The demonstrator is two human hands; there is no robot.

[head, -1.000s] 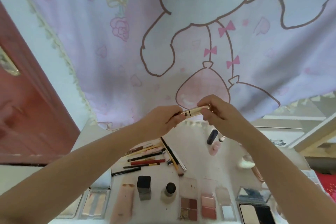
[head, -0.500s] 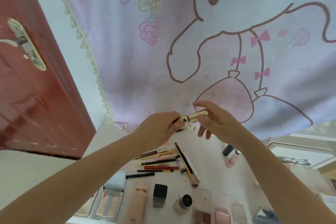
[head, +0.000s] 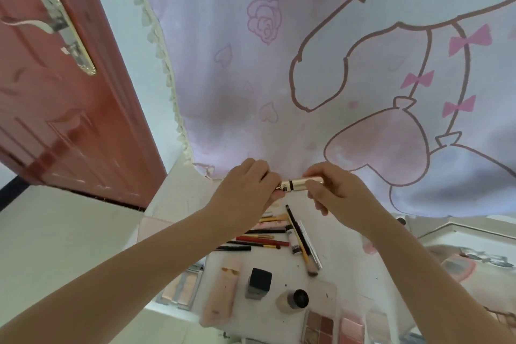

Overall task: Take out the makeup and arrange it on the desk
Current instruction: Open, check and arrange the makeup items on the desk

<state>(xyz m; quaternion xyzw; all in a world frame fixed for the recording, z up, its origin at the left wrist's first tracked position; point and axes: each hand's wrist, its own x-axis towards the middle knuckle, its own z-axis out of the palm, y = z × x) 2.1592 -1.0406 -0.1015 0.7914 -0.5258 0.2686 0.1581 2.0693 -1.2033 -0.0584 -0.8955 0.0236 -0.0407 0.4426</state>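
Observation:
A slim gold tube [head: 298,184] with a dark band is held level above the white desk [head: 343,262]. My left hand [head: 245,193] grips its left end and my right hand [head: 337,190] pinches its right end. Below them lie several pencils and brushes [head: 262,240], a long brush [head: 300,240], a peach tube [head: 223,290], a black-capped square bottle [head: 258,283], a round bottle [head: 293,301] and eyeshadow palettes [head: 319,327].
A red door [head: 55,92] with a metal handle stands at the left. A pink cartoon curtain [head: 307,64] hangs behind the desk. Pale compacts [head: 181,290] lie at the desk's left edge. More items show blurred at the far right.
The camera has swung left and closer, so the door fills more of the view. Both hands still hold the gold tube; my right fingers have closed over its end.

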